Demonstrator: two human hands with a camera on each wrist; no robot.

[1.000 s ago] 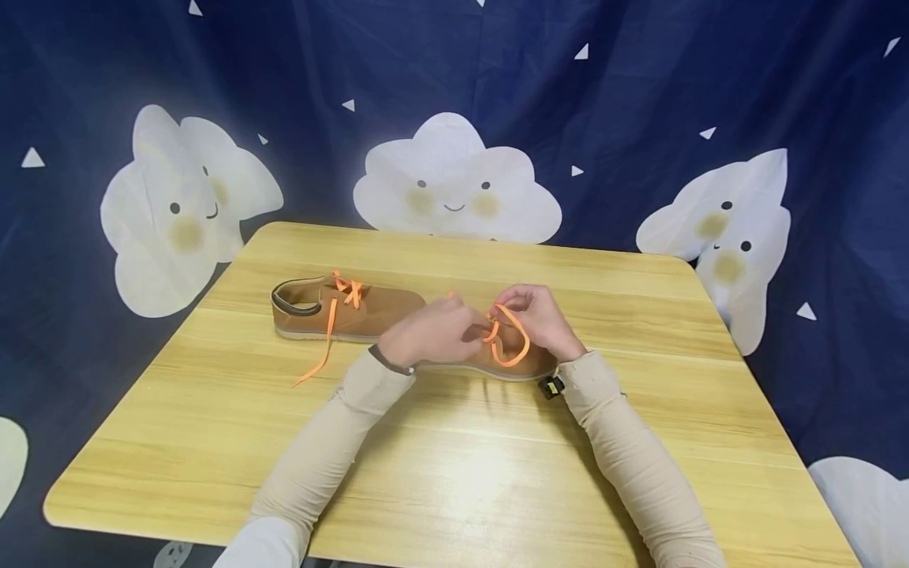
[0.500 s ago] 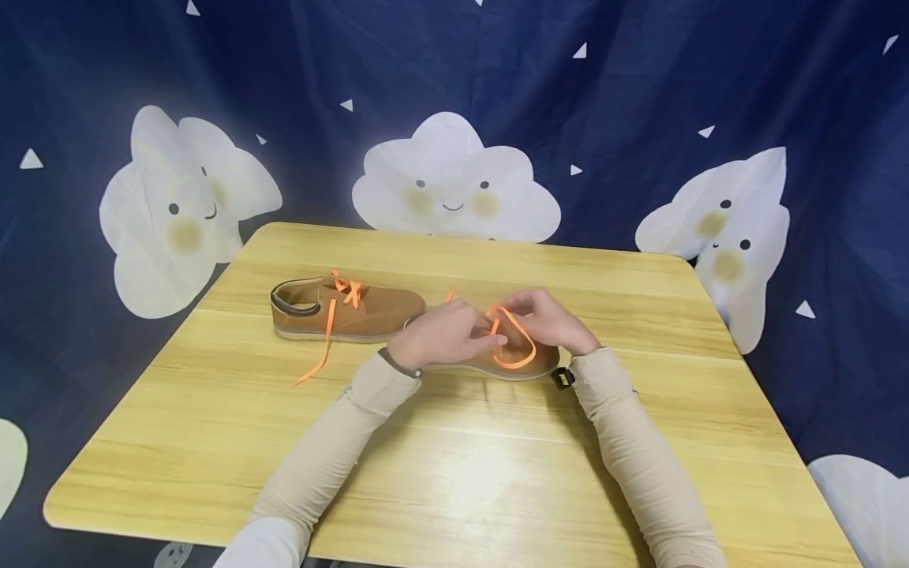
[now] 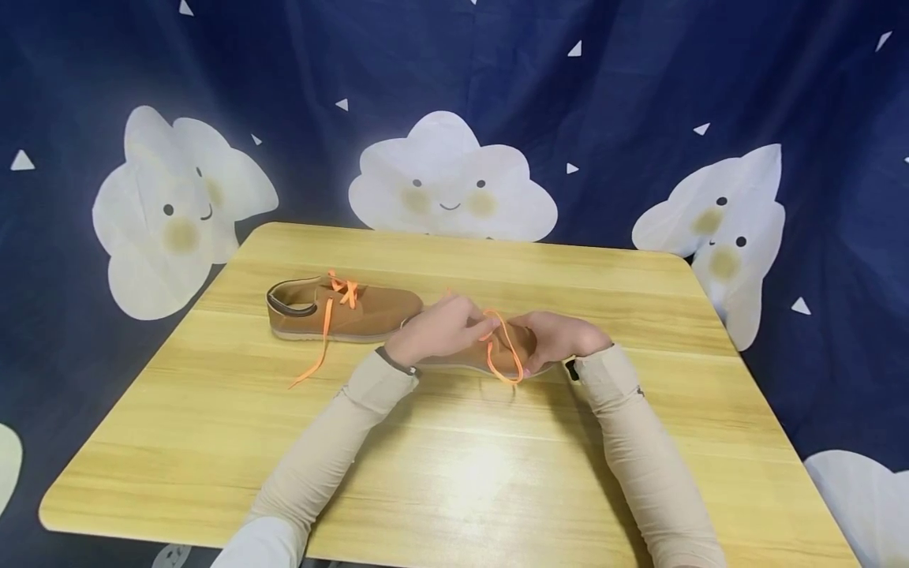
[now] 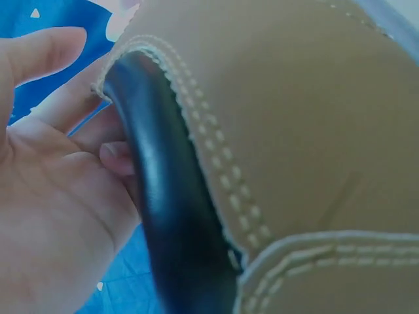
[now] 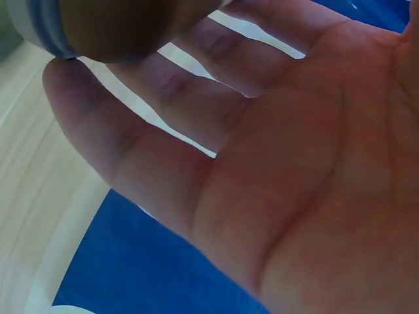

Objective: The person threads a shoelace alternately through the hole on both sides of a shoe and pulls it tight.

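Two brown shoes with orange laces lie on the table. My left hand point(image 3: 440, 325) is over the upper of the right-hand shoe point(image 3: 454, 359); its thumb and forefinger pinch at the orange shoelace point(image 3: 513, 359), which hangs in a loop down the near side. In the left wrist view, the shoe's dark padded collar point(image 4: 177, 209) fills the middle, with my left palm beside it and some fingertips hidden behind. My right hand point(image 3: 564, 335) grips the toe, thumb on the near side. The right wrist view shows its fingers point(image 5: 144, 140) against the toe's rounded underside.
The other brown shoe point(image 3: 376, 312) stands to the left, one lace end trailing onto the wooden table point(image 3: 454, 473). Behind hangs a dark blue curtain point(image 3: 305, 63) with cloud prints. A small black wrist device point(image 3: 571, 369) sits at my right cuff.
My right hand has let go of the lace and moved right to the shoe's toe. The lace loop has dropped lower over the near side. My left hand stays near the lace.
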